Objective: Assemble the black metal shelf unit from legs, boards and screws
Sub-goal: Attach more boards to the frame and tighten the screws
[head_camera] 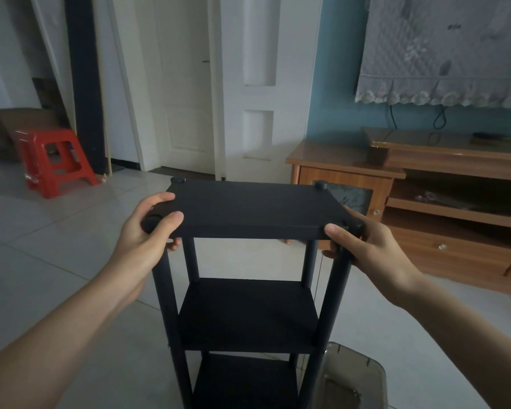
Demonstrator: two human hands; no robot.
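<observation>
While the left hand (148,228) and right hand (363,243) each curl around the top board (248,208) at 9 and 3 o'clock, the 3-tier shelf unit (245,314) stands upright; press evenly, squaring corners.

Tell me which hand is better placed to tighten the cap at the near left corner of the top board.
Left. The left hand already grips the near left cap of the top board, thumb and fingers around it. The right hand holds the opposite near corner, steadying the shelf.
</observation>
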